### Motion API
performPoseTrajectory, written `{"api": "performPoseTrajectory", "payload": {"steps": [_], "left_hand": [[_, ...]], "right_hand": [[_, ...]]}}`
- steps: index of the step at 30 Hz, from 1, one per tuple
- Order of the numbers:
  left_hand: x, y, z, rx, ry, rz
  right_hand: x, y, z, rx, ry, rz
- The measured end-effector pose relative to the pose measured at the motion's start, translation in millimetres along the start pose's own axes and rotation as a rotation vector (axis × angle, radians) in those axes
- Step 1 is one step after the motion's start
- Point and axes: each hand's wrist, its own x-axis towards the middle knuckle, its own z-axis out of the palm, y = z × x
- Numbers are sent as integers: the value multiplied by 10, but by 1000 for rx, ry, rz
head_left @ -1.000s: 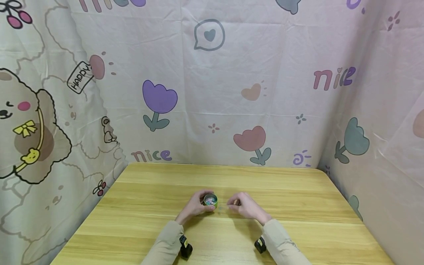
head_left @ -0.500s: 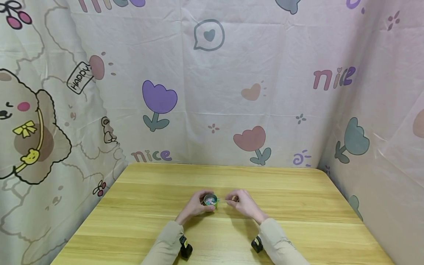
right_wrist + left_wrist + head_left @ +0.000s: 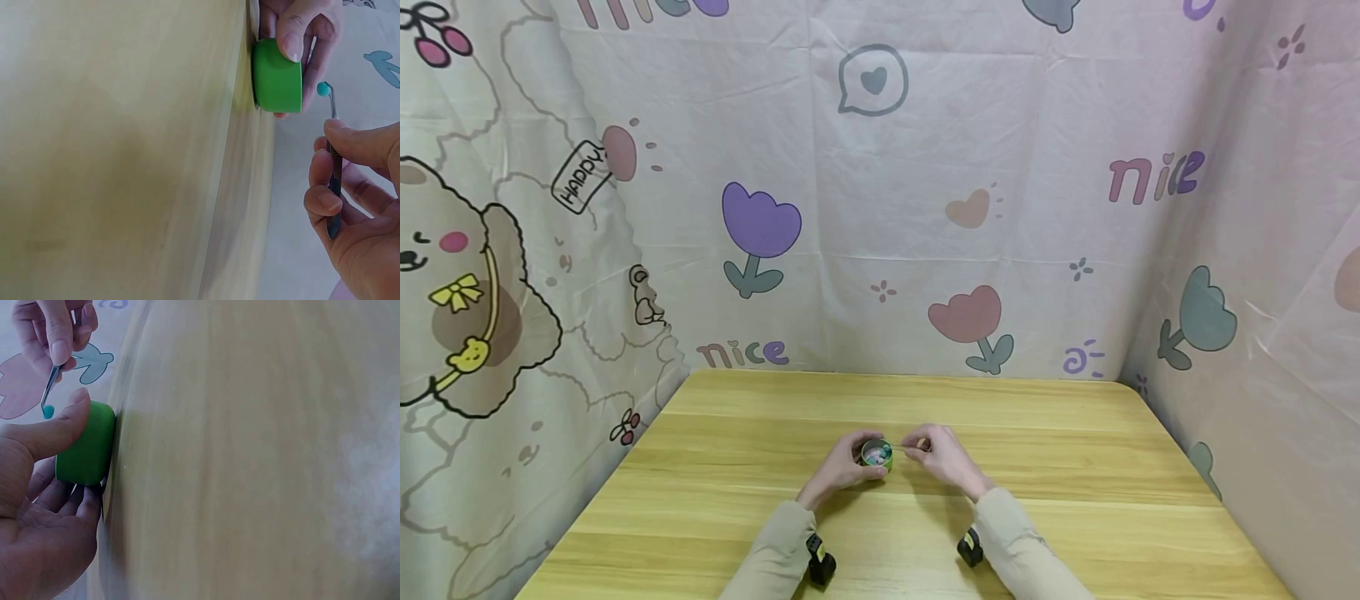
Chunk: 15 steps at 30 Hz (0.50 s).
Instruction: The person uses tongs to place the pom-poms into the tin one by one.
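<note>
My left hand (image 3: pixel 844 463) grips a small round green bowl (image 3: pixel 278 78) that stands on the table, thumb at the near side and fingers around the far side. Pink, white and teal bits (image 3: pixel 876 455) lie inside it, too small in the head view to make out singly. To the right, my right hand (image 3: pixel 946 457) pinches a pair of dark metal tweezers (image 3: pixel 335 178) with a bent tip. A little teal ball (image 3: pixel 323 89) is held at that tip, close above the bowl's rim on its right side.
The light wooden table (image 3: pixel 737 500) spreads out around both hands. A printed cloth (image 3: pixel 880 208) hangs behind it and at both sides. Black wrist cameras (image 3: pixel 822 562) are strapped at the sleeves.
My right hand has moved left and slightly away from me, bringing the tweezers and the teal ball from beside the bowl up to its rim. The left hand and bowl stay put.
</note>
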Motion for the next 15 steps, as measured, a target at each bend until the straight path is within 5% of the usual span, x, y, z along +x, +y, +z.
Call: {"api": "performPoseTrajectory", "payload": {"steps": [15], "left_hand": [[5, 1, 3, -1, 0, 4]], "right_hand": [[72, 7, 42, -4, -14, 8]]}}
